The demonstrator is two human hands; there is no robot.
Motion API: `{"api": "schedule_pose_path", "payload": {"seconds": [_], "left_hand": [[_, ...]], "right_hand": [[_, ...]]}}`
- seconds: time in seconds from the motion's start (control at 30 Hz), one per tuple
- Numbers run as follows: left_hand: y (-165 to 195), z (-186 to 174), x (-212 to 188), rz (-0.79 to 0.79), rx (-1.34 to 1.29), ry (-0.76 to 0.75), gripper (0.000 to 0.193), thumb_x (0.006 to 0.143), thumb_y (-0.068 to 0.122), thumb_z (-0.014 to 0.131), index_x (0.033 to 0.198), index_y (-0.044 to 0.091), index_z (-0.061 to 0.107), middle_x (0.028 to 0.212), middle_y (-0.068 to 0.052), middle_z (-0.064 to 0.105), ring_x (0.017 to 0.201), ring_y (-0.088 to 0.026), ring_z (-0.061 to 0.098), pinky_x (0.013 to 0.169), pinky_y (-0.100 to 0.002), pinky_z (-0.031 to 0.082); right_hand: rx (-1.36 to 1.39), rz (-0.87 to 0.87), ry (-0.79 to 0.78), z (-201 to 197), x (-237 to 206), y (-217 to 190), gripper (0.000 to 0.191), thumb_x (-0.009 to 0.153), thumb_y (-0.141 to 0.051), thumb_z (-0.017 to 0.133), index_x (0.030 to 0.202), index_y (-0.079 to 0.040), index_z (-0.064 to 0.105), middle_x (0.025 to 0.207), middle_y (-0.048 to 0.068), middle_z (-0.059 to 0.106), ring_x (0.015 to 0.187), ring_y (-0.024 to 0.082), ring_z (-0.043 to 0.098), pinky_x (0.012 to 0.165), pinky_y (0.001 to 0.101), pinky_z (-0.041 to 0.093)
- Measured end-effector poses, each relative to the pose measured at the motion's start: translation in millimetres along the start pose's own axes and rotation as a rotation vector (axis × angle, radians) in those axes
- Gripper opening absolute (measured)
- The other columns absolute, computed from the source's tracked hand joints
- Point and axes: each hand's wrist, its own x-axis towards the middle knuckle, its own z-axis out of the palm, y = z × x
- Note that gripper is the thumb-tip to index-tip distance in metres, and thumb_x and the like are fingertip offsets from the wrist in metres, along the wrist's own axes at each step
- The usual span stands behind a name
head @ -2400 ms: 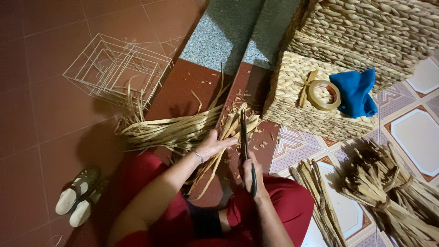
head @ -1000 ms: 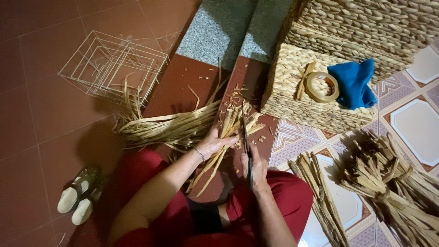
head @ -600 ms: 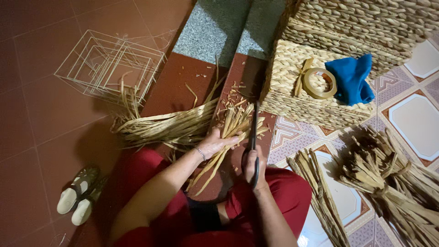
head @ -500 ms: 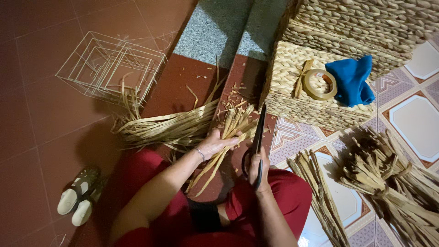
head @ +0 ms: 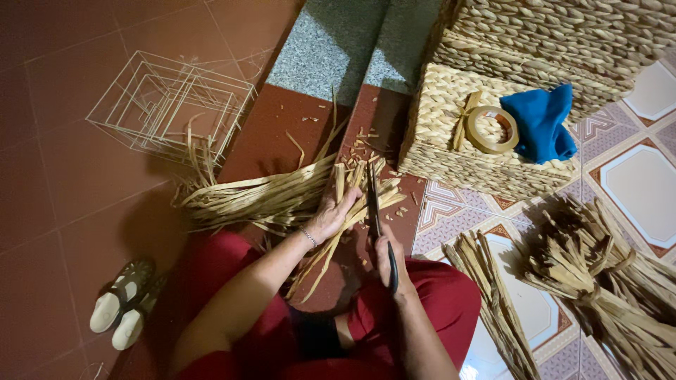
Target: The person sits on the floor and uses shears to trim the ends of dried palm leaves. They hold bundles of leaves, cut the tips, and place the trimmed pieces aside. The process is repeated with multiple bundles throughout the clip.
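Red tile floor, person sat cross-legged. Left hand point(head: 331, 214) gripped straw bundle point(head: 352, 204) on floor by knees; right hand point(head: 389, 259) clenched on scissors point(head: 375, 211), blades at bundle ends. Trimmed scraps point(head: 366, 141) scattered, big uncut pile point(head: 260, 200) left beside.

Dim rm: red tile floor point(head: 56, 211) left, grey granite step point(head: 331, 42), patterned tiles point(head: 634, 169) right.

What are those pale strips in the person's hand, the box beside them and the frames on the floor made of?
The strips in the left hand look like dried plant fibre, perhaps reed or palm leaf: matte, straw-coloured, flat and frayed. The woven basket seems braided from similar fibre, shown by its thick plaited rows. The frames appear to be thin pale wire, bare open cubes.
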Motion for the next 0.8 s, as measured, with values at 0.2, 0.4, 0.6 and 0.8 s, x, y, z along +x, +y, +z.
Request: {"api": "schedule_pose_path", "payload": {"seconds": [0.2,0.4,0.6,0.8], "left_hand": [[-5.2,-2.4,4.9,0.283,0.242,0.027,0.061,0.110,0.062,0.045,0.125,0.007,0.069,0.097,-0.009,0.069,0.089,-0.019,0.067,0.076,-0.041,0.056],[-1.1,-6.6,5.5,-0.160,0.488,-0.043,0.076,0.100,0.070,0.047,0.116,0.001,0.074,0.092,-0.020,0.068,0.090,-0.030,0.068,0.082,-0.045,0.055],[9.2,-4.0,-3.3,0.051,0.372,-0.064,0.071,0.094,0.068,0.048,0.128,0.010,0.068,0.107,-0.013,0.076,0.102,-0.023,0.070,0.089,-0.038,0.053],[10.4,-2.1,-3.7,0.020,0.315,-0.089,0.071,0.095,0.068,0.047,0.123,0.008,0.071,0.108,-0.015,0.078,0.103,-0.023,0.070,0.089,-0.038,0.054]], "right_hand": [[0.014,0.031,-0.012,0.7,1.8,-0.9,0.076,0.100,-0.066,0.036,0.139,-0.003,0.054,0.077,-0.001,0.057,0.059,0.008,0.049,0.051,0.0267,0.040],[-0.111,-0.009,0.033,0.0,2.4,-6.7,0.069,0.105,-0.060,0.031,0.139,-0.004,0.054,0.071,0.000,0.059,0.060,0.009,0.053,0.054,0.0271,0.044],[-0.232,0.020,0.101,0.4,0.3,-4.9,0.054,0.107,-0.049,0.035,0.115,-0.003,0.060,0.058,0.003,0.055,0.052,0.012,0.054,0.050,0.0317,0.045],[-0.167,-0.021,0.147,10.2,-2.3,-3.1,0.050,0.110,-0.044,0.035,0.098,-0.002,0.059,0.053,0.003,0.053,0.046,0.013,0.054,0.046,0.0309,0.044]]}}
